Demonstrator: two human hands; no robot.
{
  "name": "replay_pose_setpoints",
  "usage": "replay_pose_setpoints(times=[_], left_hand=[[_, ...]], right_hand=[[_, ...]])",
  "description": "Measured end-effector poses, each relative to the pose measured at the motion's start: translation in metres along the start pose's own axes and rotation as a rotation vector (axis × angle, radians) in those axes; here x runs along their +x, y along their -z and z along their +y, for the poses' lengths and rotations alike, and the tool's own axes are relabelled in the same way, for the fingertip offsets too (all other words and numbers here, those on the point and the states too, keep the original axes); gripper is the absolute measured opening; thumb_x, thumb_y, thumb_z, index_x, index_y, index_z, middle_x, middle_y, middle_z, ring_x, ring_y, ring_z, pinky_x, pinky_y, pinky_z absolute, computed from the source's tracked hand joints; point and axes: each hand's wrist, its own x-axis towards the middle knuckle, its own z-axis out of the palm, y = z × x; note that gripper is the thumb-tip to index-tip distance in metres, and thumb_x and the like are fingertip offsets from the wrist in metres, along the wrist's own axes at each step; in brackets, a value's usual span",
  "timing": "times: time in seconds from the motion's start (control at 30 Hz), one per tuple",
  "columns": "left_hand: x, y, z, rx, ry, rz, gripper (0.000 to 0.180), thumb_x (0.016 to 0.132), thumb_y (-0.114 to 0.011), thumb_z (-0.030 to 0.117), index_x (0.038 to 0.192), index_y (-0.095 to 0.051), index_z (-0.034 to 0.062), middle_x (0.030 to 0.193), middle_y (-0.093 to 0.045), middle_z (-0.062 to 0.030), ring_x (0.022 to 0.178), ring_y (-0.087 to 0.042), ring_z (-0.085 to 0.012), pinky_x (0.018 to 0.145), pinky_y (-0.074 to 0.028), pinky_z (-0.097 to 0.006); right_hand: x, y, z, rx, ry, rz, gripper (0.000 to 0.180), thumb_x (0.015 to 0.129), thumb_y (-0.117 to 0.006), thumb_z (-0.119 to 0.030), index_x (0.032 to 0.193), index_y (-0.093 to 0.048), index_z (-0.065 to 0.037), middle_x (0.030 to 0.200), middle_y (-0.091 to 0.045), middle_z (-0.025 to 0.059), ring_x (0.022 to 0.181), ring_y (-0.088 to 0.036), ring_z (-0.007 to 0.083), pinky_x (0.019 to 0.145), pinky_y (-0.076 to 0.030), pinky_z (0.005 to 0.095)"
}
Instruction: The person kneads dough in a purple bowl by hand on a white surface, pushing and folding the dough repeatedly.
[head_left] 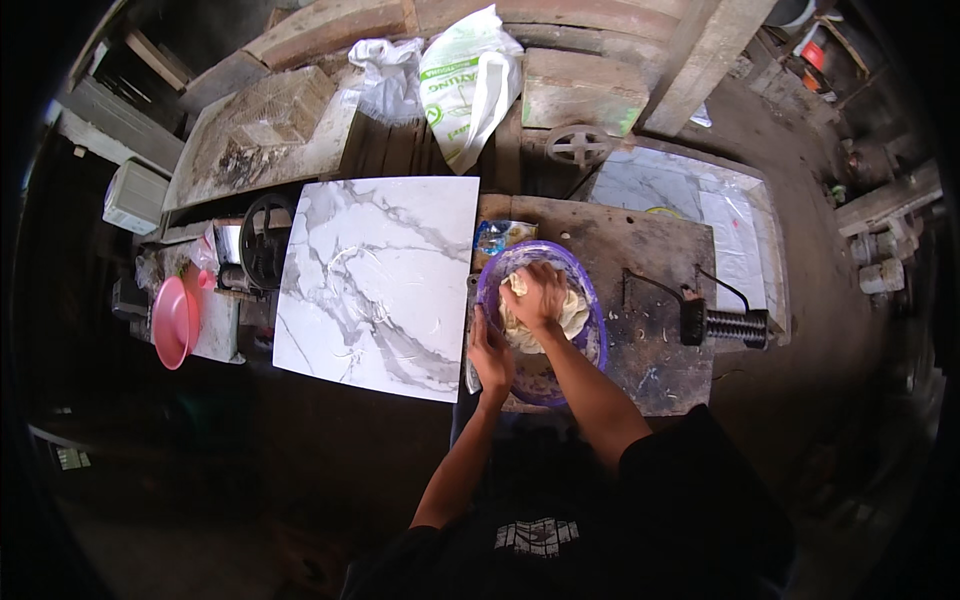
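Note:
A purple plastic basin (601,325) stands on a worn wooden bench top, in front of me. In it lies a lump of pale, cream-coloured dough (574,318), with floury smears on the basin's walls. My right hand (540,297) presses down into the dough, its fingers curled into it and slightly blurred. At the basin's left side, my left hand (490,358) grips the rim.
Left of the basin is a white marble-patterned board (375,280) with floury streaks. A blue-and-white packet (505,236) lies behind the basin. On the right, a black spring-like metal part (735,326) projects past the bench edge. A pink basin (176,323) sits far left.

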Motion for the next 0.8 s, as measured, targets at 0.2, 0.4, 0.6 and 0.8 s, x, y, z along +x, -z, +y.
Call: replay_pose_setpoints(times=[0.2,0.4,0.6,0.8], left_hand=[[0.028,-0.01,-0.015,-0.021,-0.104,0.043,0.044,0.073,-0.041,-0.007,0.117,-0.043,-0.0079,0.108,-0.05,-0.0293,0.099,-0.05,-0.0424,0.085,-0.04,-0.041],[0.038,-0.014,-0.015,-0.013,-0.086,0.04,0.047,0.071,-0.041,-0.008,0.118,-0.044,-0.005,0.105,-0.052,-0.0283,0.094,-0.052,-0.0418,0.083,-0.041,-0.041],[0.034,-0.01,-0.014,-0.07,-0.128,0.069,0.049,0.07,-0.042,-0.009,0.118,-0.044,-0.0038,0.102,-0.053,-0.0283,0.09,-0.053,-0.0426,0.08,-0.042,-0.041],[0.017,-0.001,-0.012,-0.259,0.024,0.026,0.042,0.075,-0.046,-0.005,0.118,-0.045,-0.0046,0.106,-0.054,-0.0257,0.095,-0.055,-0.0353,0.082,-0.042,-0.037]], right_hand=[[0.0,0.04,0.002,0.272,0.197,-0.133,0.035,0.07,-0.063,-0.041,0.083,-0.064,-0.009,0.087,-0.06,0.003,0.091,-0.052,0.0204,0.087,-0.03,0.0415],[-0.013,0.076,-0.006,0.13,0.156,-0.141,0.028,0.067,-0.066,-0.038,0.065,-0.06,-0.01,0.075,-0.056,-0.0012,0.08,-0.052,0.0212,0.087,-0.025,0.0433],[-0.032,0.069,-0.014,0.034,0.006,-0.13,0.04,0.059,-0.065,-0.038,0.089,-0.058,-0.012,0.093,-0.049,0.0069,0.093,-0.043,0.0257,0.083,-0.029,0.0458],[-0.041,0.086,-0.008,0.049,0.145,-0.244,0.036,0.057,-0.065,-0.039,0.083,-0.06,-0.015,0.1,-0.052,0.006,0.101,-0.043,0.025,0.084,-0.029,0.0459]])
